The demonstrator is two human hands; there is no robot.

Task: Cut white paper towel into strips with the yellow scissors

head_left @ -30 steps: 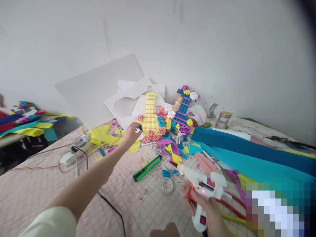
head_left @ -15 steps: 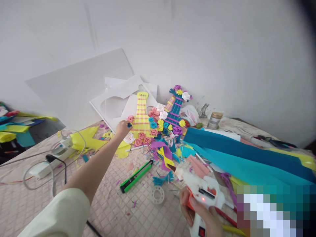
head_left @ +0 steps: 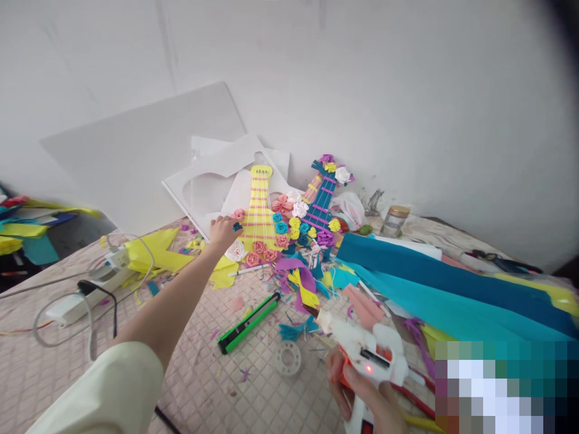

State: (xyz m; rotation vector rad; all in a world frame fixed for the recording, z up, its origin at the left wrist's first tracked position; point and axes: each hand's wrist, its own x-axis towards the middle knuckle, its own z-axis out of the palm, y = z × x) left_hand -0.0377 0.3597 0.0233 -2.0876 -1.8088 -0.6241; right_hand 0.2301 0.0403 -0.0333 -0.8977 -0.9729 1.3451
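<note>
My left hand (head_left: 223,231) reaches far forward and pinches a small blue paper flower (head_left: 237,226) against the left edge of a yellow paper guitar (head_left: 259,210) that leans on white boards. Pink, blue and yellow paper flowers cluster at the guitar's base. Beside it stands a blue paper guitar (head_left: 322,199) with more flowers. At the bottom right my right hand (head_left: 366,395) is closed round the handle of a white glue gun (head_left: 362,349), whose red light is on and whose nozzle points up and left.
A green utility knife (head_left: 246,323) and a tape roll (head_left: 287,358) lie mid-table among paper scraps. Teal paper rolls (head_left: 452,283) stretch along the right. A power strip (head_left: 76,301) with cables sits at left, a glass jar (head_left: 394,220) by the wall.
My left hand moved the blue flower up to the yellow guitar's left edge. The view shifted right and slightly down; the glue gun stays in my right hand.
</note>
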